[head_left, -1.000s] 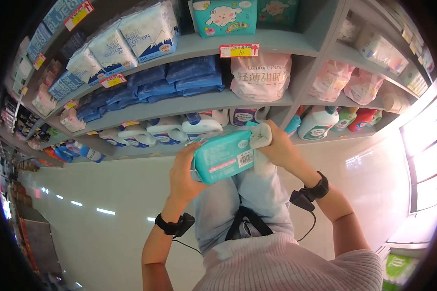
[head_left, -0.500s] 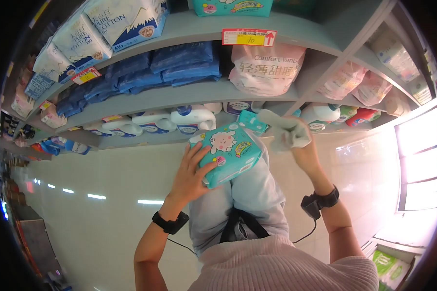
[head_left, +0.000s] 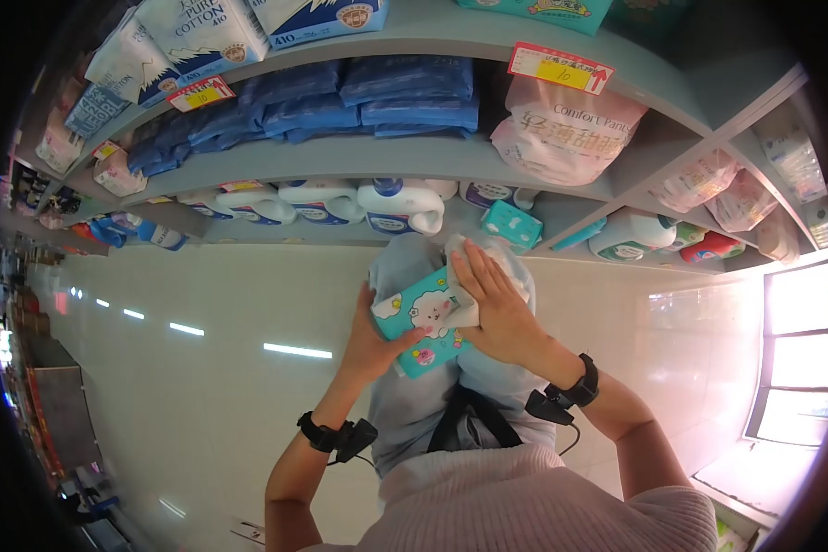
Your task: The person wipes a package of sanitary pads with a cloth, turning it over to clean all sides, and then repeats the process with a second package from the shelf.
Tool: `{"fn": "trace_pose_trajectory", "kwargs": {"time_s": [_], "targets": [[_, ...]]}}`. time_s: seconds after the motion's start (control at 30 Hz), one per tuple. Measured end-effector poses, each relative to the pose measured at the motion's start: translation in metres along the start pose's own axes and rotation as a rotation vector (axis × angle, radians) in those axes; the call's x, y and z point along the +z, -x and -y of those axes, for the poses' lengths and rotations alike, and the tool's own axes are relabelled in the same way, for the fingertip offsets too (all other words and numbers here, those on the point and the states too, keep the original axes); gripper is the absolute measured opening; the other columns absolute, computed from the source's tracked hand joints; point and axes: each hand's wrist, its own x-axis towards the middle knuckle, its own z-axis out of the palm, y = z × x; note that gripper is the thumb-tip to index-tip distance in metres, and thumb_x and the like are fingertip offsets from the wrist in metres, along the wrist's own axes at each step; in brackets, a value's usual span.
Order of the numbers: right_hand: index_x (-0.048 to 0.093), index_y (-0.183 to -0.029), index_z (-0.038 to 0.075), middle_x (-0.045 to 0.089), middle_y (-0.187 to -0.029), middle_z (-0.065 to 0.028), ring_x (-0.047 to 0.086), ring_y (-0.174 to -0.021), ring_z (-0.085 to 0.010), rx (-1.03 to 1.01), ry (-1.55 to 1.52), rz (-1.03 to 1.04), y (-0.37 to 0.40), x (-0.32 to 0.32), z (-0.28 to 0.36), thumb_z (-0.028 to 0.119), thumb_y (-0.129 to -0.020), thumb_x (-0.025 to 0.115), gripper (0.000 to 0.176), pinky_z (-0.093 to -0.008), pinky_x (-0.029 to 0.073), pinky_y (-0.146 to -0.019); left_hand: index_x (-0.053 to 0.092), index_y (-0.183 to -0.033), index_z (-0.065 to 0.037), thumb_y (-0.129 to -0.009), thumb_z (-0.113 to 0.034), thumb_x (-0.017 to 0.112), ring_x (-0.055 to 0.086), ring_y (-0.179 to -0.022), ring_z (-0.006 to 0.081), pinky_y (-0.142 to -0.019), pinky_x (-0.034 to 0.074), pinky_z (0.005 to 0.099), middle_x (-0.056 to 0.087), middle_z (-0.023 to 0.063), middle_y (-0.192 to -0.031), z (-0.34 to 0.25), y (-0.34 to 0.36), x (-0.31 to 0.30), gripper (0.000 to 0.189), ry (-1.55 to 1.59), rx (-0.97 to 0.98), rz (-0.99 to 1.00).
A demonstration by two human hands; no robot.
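Note:
A teal pack of wipes (head_left: 423,311) with a white cartoon sheep lies tilted across the lap. My left hand (head_left: 370,342) grips its left side, the thumb lying over the front. A white cloth (head_left: 463,314) covers the pack's right part. My right hand (head_left: 499,313) presses this cloth against the pack with its fingers stretched together over it. Part of the cloth is hidden beneath that hand.
Ahead, the lowest shelf holds white detergent bottles (head_left: 397,204) and a smaller teal pack (head_left: 512,225). Above them are blue packs (head_left: 405,87), a pink diaper bag (head_left: 569,133) and white-blue cotton packs (head_left: 198,37). A shelf divider (head_left: 699,147) stands at right.
My right hand has come in from the right with the cloth and now presses it on the pack. The left hand has shifted slightly down the pack's side. The view has turned somewhat.

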Motion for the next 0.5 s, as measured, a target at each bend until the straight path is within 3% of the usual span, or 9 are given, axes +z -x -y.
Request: {"fn": "trace_pose_trajectory", "kwargs": {"time_s": [0.03, 0.07, 0.2, 0.27, 0.37, 0.43, 0.5], "targets": [[0.022, -0.145, 0.003, 0.019, -0.149, -0.0249, 0.023, -0.137, -0.0403, -0.016, 0.032, 0.003, 0.0, 0.002, 0.002, 0.02, -0.071, 0.069, 0.089, -0.0462, 0.021, -0.113, 0.006, -0.144, 0.005, -0.063, -0.027, 0.086, 0.034, -0.132, 0.0355, -0.104, 0.036, 0.0382, 0.025, 0.029, -0.142, 0.006, 0.0, 0.004, 0.118, 0.155, -0.133, 0.007], [0.023, -0.144, 0.001, 0.019, -0.149, -0.0249, 0.022, -0.138, -0.0386, -0.03, 0.066, 0.006, 0.001, 0.003, 0.004, 0.024, -0.073, 0.069, 0.088, -0.0468, 0.019, -0.114, 0.006, -0.144, 0.005, -0.063, -0.027, 0.086, 0.034, -0.132, 0.0355, -0.104, 0.036, 0.0382, 0.025, 0.029, -0.142, 0.011, -0.001, 0.007, 0.118, 0.155, -0.13, 0.011], [0.026, -0.143, 0.0, 0.024, -0.149, -0.0223, 0.021, -0.139, -0.0353, -0.127, 0.22, 0.121, 0.0, 0.008, 0.028, 0.028, -0.075, 0.067, 0.084, -0.0441, 0.016, -0.115, -0.002, -0.144, 0.006, -0.07, -0.022, 0.081, 0.035, -0.131, 0.0323, -0.105, 0.035, 0.0382, 0.025, 0.0262, -0.144, 0.016, -0.007, 0.018, 0.114, 0.167, -0.004, 0.107], [0.03, -0.142, 0.0, 0.028, -0.148, -0.0195, 0.021, -0.14, -0.0312, -0.222, -0.027, 0.075, 0.0, 0.013, 0.036, 0.031, -0.077, 0.063, 0.079, -0.0418, 0.013, -0.117, -0.004, -0.144, 0.005, -0.073, -0.019, 0.078, 0.036, -0.131, 0.0312, -0.105, 0.035, 0.0379, 0.026, 0.0251, -0.144, 0.031, -0.011, 0.02, 0.112, 0.146, 0.054, 0.149], [0.033, -0.141, 0.001, 0.031, -0.147, -0.0168, 0.022, -0.14, -0.029, -0.254, -0.055, 0.079, -0.002, 0.014, 0.031, 0.032, -0.079, 0.061, 0.075, -0.0415, 0.013, -0.117, -0.003, -0.145, 0.002, -0.074, -0.015, 0.075, 0.037, -0.13, 0.0291, -0.105, 0.035, 0.0373, 0.03, 0.0223, -0.143, 0.048, -0.011, 0.025, 0.106, 0.182, 0.188, 0.098], [0.034, -0.14, 0.001, 0.032, -0.147, -0.0161, 0.023, -0.14, -0.0291, -0.274, -0.057, 0.074, -0.001, 0.014, 0.026, 0.033, -0.079, 0.061, 0.074, -0.0415, 0.013, -0.117, 0.001, -0.145, 0.001, -0.073, -0.013, 0.075, 0.039, -0.129, 0.0289, -0.104, 0.036, 0.0367, 0.035, 0.0216, -0.14, 0.028, -0.003, 0.031, 0.104, 0.19, 0.013, 0.017], [0.035, -0.14, 0.002, 0.034, -0.145, -0.015, 0.024, -0.139, -0.0294, -0.208, -0.013, 0.036, 0.001, 0.012, 0.02, 0.03, -0.078, 0.062, 0.073, -0.043, 0.014, -0.116, 0.006, -0.143, 0.0, -0.073, -0.014, 0.075, 0.04, -0.128, 0.028, -0.103, 0.037, 0.0371, 0.036, 0.0217, -0.138, 0.019, -0.001, 0.032, 0.1, 0.144, -0.036, 0.023]]}}
